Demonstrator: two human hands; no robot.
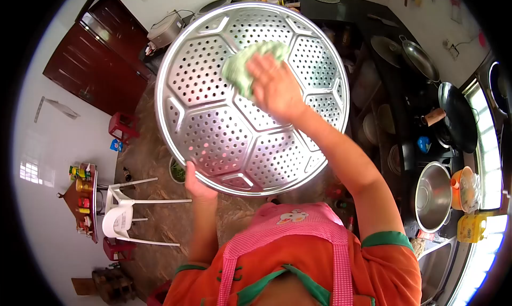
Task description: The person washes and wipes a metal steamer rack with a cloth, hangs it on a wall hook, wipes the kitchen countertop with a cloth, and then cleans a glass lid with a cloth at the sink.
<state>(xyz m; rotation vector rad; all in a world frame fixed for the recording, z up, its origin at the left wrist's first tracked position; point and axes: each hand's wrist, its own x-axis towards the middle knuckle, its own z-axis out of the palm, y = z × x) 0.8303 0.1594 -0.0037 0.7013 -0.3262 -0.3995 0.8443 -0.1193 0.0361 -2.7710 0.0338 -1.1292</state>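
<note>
A large round steamer tray [213, 130], shiny metal with many small holes in hexagon patterns, is held up in front of me. My left hand [200, 186] grips its lower left rim, thumb on the near face and the other fingers hidden behind. Against the upper middle of the tray, my right hand [274, 87] presses a pale green cloth [240, 71]. The fingers of that hand lie over the cloth and are slightly blurred.
On the right, a dark counter [397, 141] bears a wok [458, 117], a steel basin [433, 196], a frying pan [420, 61] and a yellow jug [471, 228]. A white chair [118, 220] and a red stool [122, 126] stand on the left. A rice cooker [165, 31] is at the back left.
</note>
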